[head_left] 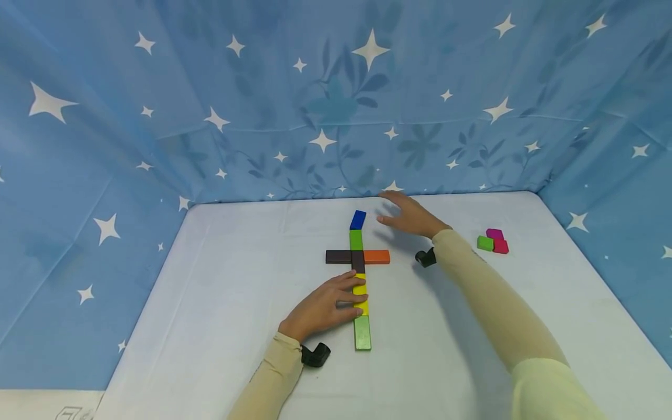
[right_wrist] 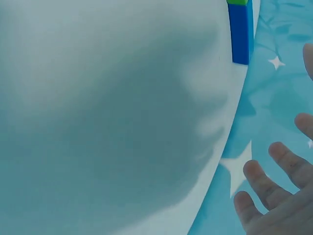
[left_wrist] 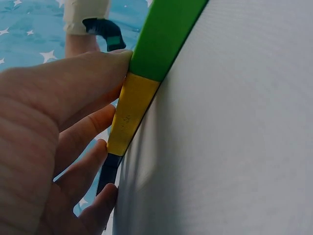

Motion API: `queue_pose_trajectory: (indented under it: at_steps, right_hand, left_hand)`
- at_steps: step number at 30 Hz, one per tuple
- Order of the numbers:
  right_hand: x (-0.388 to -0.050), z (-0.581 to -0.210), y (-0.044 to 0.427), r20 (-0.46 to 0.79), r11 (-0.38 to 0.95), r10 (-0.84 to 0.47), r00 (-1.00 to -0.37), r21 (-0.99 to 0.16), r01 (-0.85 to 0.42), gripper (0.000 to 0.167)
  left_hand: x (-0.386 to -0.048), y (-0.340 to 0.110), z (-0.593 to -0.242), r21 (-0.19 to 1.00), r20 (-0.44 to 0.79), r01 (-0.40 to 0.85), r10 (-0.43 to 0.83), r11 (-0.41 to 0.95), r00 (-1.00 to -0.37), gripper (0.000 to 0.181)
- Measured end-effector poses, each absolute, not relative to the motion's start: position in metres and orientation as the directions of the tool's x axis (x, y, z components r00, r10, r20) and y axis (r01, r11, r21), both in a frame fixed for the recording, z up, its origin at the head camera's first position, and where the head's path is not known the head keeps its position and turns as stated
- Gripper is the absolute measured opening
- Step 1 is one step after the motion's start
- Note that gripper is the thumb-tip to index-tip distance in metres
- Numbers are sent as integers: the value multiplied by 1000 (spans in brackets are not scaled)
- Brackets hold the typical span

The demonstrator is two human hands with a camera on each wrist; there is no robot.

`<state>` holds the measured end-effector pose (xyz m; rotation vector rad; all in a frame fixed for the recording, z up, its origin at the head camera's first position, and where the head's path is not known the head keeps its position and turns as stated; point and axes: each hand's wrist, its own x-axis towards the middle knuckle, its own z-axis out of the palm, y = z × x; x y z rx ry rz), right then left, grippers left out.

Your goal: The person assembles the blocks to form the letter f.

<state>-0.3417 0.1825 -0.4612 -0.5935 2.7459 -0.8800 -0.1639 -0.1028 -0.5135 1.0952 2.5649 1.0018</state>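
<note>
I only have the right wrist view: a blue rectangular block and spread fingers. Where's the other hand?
Observer: The left hand touches the yellow rectangular part of a line of blocks.
Visitor: Does anything branch off it?
Observer: Yes, an orange rectangular block juts out toward the head view's right.
Visitor: Any blocks lying apart?
Observer: A small green block, a magenta block and a red block, grouped right of the right hand.

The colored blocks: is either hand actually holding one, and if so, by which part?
Nothing seems held: the left hand rests on the yellow part of the block row; the right hand is empty.
</note>
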Motion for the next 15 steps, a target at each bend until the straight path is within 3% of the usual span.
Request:
queue_pose_trajectory:
  at_steps: [15]
  right_hand:
    - [-314,-454,249,-59,739,-381,-923,-619,-266,81]
  left_hand:
    - [-162,-103,-512,651,104,573,689,498,-717,39]
